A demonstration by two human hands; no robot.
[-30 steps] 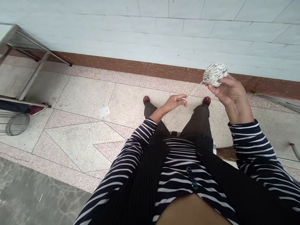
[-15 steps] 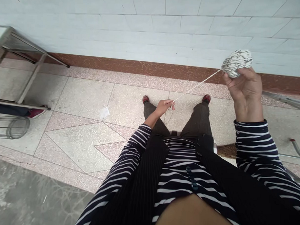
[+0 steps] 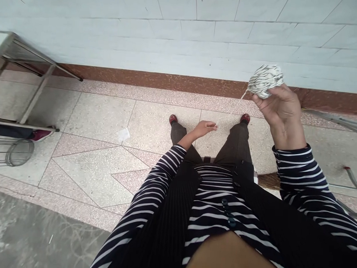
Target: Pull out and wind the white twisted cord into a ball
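Note:
A ball of white yarn with dark flecks (image 3: 265, 79) is in my right hand (image 3: 284, 112), raised at the right in front of the wall. My thumb and fingers close round its lower side. From the ball's left edge a white strand (image 3: 243, 95) drops toward my left hand; its middle stretch is faint against the floor. My left hand (image 3: 205, 128) is lower, above the gap between my legs. Its fingers are pinched together, with a bit of the strand showing at the tips.
A metal-legged table (image 3: 39, 90) stands at the left, with another person's shoe (image 3: 42, 134) and a wire rack (image 3: 19, 152) by it. White paper (image 3: 124, 135) lies on the floor. A tiled wall (image 3: 170, 36) runs ahead. Metal legs (image 3: 331, 119) and broom bristles (image 3: 269, 180) are at the right.
My right hand has moved left and slightly down with the yarn ball, and my left hand has shifted right. The strand, taut before, now looks slack between them.

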